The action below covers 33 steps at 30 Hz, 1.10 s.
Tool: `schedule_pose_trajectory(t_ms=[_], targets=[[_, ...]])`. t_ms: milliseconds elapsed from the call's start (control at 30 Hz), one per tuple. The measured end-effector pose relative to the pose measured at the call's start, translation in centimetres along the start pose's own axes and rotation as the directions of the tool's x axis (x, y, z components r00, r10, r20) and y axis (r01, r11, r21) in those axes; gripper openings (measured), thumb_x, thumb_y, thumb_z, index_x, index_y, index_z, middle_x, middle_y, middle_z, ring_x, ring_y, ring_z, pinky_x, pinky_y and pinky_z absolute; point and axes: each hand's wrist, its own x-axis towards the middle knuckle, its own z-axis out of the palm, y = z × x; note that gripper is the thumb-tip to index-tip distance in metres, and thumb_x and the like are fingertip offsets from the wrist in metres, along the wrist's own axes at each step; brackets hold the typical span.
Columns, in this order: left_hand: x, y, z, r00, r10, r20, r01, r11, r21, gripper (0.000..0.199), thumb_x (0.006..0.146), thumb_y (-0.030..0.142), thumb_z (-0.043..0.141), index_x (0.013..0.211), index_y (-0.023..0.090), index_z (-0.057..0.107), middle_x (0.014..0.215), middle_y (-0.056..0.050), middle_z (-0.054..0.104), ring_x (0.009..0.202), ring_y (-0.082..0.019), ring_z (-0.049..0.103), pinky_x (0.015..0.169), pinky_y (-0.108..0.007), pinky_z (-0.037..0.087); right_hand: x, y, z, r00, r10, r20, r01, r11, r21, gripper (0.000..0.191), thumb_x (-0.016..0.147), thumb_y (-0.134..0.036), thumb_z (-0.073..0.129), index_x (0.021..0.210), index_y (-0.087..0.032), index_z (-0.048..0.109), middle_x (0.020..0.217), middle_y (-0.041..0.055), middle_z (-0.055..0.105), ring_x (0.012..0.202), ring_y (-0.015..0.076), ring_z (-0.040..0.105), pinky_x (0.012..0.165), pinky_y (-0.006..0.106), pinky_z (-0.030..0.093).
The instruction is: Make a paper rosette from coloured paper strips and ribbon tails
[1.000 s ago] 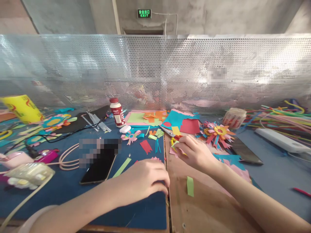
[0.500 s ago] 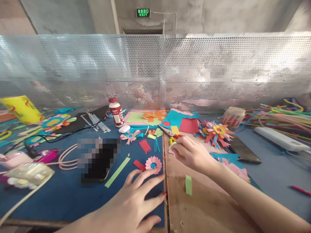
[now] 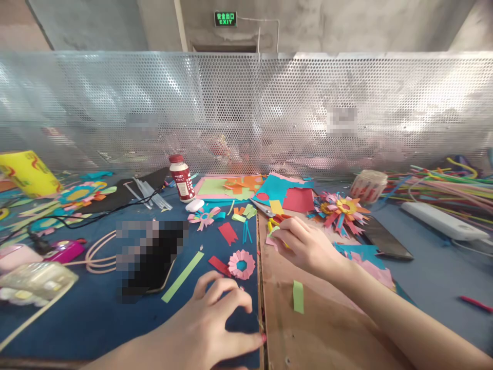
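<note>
My left hand point(image 3: 210, 321) is over the blue mat, fingers bent and apart, holding nothing, just below a pink paper ring point(image 3: 241, 264) with a blue centre. My right hand point(image 3: 304, 241) has its fingers closed around the handles of a pair of scissors point(image 3: 264, 208), whose blades point up and to the left. Under the scissors' handles lie small yellow, green and pink paper pieces. Left of the ring is a red paper strip point(image 3: 219, 265), and a long green strip point(image 3: 183, 276) lies farther left. A short green strip point(image 3: 298, 296) rests on the brown board.
A bottle point(image 3: 182, 180) stands near the perforated metal screen point(image 3: 227, 103). A phone point(image 3: 154, 262) and cables lie left. Layered coloured paper point(image 3: 277, 187), a paper flower point(image 3: 342, 210), a dark phone point(image 3: 387, 239) and a white power strip point(image 3: 442, 221) are at centre and right.
My left hand has drawn back slightly from the pink ring and its fingers have bent more. The right hand remains at the scissors. The view has shifted slightly.
</note>
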Motion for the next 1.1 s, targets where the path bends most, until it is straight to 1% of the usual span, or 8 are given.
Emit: schedule_pose_trajectory(t_ms=[133,300,467,633,733,833,967,1100], targets=[[0.2,-1.0,0.9,0.999,-0.017,-0.032,0.019,0.998,0.057,0.038,0.078,0.051,0.055,0.116,0.044,0.054,0.100,-0.004,0.056,0.097,-0.027,0.047,0.088,-0.047,0.028,0.0,-0.1,-0.1,1.000,-0.002,0.015,0.002,1.000,-0.002,0.013,0.085,-0.015,0.048,0.081,-0.015,0.060,0.078,0.0057,0.054,0.070,0.0164,0.050,0.058,0.027,0.045],[0.2,-1.3,1.3,0.999,-0.024,-0.047,0.029,0.993,0.112,0.042,0.077,0.058,0.051,0.117,0.044,0.053,0.102,-0.004,0.054,0.099,-0.029,0.046,0.089,-0.050,0.023,0.1,-0.2,-0.2,1.000,-0.009,0.025,0.009,1.000,0.003,0.015,0.086,-0.015,0.047,0.081,-0.015,0.061,0.077,0.0063,0.054,0.071,0.0170,0.049,0.058,0.027,0.045],[0.0,-1.1,1.0,0.999,0.040,-0.009,-0.039,0.997,0.072,0.040,0.078,0.050,0.056,0.117,0.041,0.054,0.093,-0.002,0.053,0.089,-0.023,0.047,0.087,-0.043,0.027,0.2,-0.4,-0.2,1.000,-0.013,0.011,0.012,1.000,0.010,0.017,0.086,-0.014,0.045,0.082,-0.014,0.062,0.077,0.0068,0.055,0.070,0.0170,0.049,0.058,0.027,0.046],[0.4,-1.7,1.0,0.996,0.039,-0.077,-0.029,0.991,0.132,0.033,0.082,0.048,0.053,0.114,0.040,0.056,0.093,-0.002,0.051,0.091,-0.023,0.045,0.089,-0.046,0.023,0.1,-0.5,-0.3,0.999,-0.024,0.024,0.024,0.999,0.027,0.017,0.086,-0.014,0.044,0.083,-0.014,0.061,0.078,0.0066,0.054,0.071,0.0167,0.050,0.060,0.028,0.047],[0.4,-1.6,1.0,0.997,0.062,-0.048,-0.058,0.994,0.096,0.035,0.080,0.051,0.053,0.112,0.037,0.059,0.089,-0.002,0.051,0.090,-0.022,0.045,0.090,-0.045,0.023,0.1,-0.5,-0.3,0.999,-0.023,0.038,0.022,0.999,0.034,0.016,0.086,-0.013,0.044,0.083,-0.014,0.060,0.078,0.0065,0.054,0.072,0.0167,0.051,0.063,0.029,0.047],[0.5,-1.6,1.1,0.993,0.079,-0.084,-0.073,0.995,0.072,0.031,0.080,0.050,0.054,0.107,0.038,0.061,0.087,-0.001,0.051,0.088,-0.021,0.045,0.091,-0.044,0.023,0.0,-0.5,-0.2,0.999,-0.023,0.047,0.022,0.999,0.038,0.016,0.086,-0.014,0.044,0.084,-0.014,0.060,0.079,0.0065,0.054,0.072,0.0169,0.051,0.063,0.029,0.047],[0.8,-1.6,1.4,0.991,0.037,-0.128,-0.025,0.996,0.091,0.030,0.081,0.049,0.053,0.109,0.039,0.060,0.090,-0.002,0.051,0.090,-0.023,0.045,0.090,-0.047,0.022,0.0,-0.5,0.0,0.998,-0.024,0.051,0.022,0.999,0.039,0.015,0.086,-0.014,0.045,0.084,-0.015,0.059,0.080,0.0064,0.054,0.074,0.0174,0.051,0.062,0.029,0.047],[0.7,-0.8,0.7,0.999,0.028,-0.025,-0.028,0.999,0.030,0.026,0.083,0.045,0.052,0.106,0.036,0.061,0.084,-0.001,0.049,0.083,-0.020,0.045,0.084,-0.043,0.027,0.0,-0.6,0.0,0.999,-0.025,0.047,0.024,0.999,0.037,0.015,0.086,-0.014,0.044,0.084,-0.015,0.059,0.080,0.0063,0.054,0.073,0.0174,0.051,0.059,0.028,0.046]])
